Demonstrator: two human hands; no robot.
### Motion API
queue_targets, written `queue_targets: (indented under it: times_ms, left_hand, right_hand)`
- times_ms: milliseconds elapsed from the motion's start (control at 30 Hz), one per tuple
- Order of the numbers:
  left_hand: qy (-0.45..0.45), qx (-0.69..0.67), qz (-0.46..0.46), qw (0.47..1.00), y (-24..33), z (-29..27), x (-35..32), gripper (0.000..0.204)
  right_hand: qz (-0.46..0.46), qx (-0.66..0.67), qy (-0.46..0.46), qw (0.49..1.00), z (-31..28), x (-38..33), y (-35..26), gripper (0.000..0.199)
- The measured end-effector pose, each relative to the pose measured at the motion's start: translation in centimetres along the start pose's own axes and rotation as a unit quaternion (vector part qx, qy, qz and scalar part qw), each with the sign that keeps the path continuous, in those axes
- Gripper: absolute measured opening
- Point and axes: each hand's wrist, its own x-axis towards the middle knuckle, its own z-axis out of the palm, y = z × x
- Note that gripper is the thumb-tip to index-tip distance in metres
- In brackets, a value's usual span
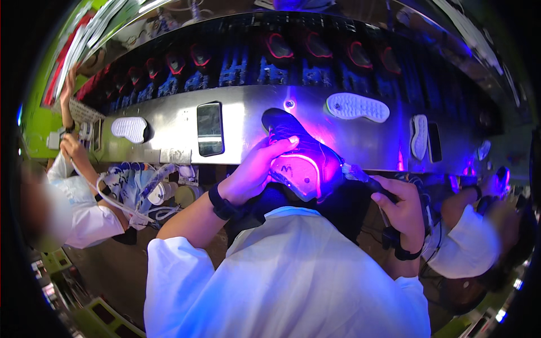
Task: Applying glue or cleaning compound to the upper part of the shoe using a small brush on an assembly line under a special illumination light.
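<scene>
Under purple light, my left hand (pixel 256 169) grips a dark shoe upper (pixel 298 135), thumb across its side. The upper is tilted toward me, and its pale underside (pixel 293 172), glowing pink along the edge, shows a handwritten mark. My right hand (pixel 400 205) is closed around the handle of a brush (pixel 354 172). Its bristle end is right beside the heel edge of the upper; whether they touch I cannot tell. Part of the handle is hidden in my fingers.
On the metal bench (pixel 174 127) lie a phone (pixel 210 129), white shoe soles (pixel 360 107) and a second phone (pixel 434 142). A small bright lamp (pixel 289 104) shines behind the upper. Several dark uppers (pixel 280 46) line the far side. Co-workers sit at left (pixel 84 208) and right (pixel 468 242).
</scene>
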Motion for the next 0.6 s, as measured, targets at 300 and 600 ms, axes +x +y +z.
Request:
queue_targets:
  times_ms: [300,600]
  left_hand:
    - [0.002,-0.205,-0.082,0.975,-0.3,-2.8,-1.3,0.045]
    - [-0.066,-0.495,-0.27,0.823,-1.2,-3.7,-1.3,0.063]
  right_hand:
    - [-0.076,-0.055,0.023,0.995,-0.1,4.2,-3.7,0.042]
    - [-0.122,-0.061,0.049,0.989,1.2,6.9,-3.6,0.037]
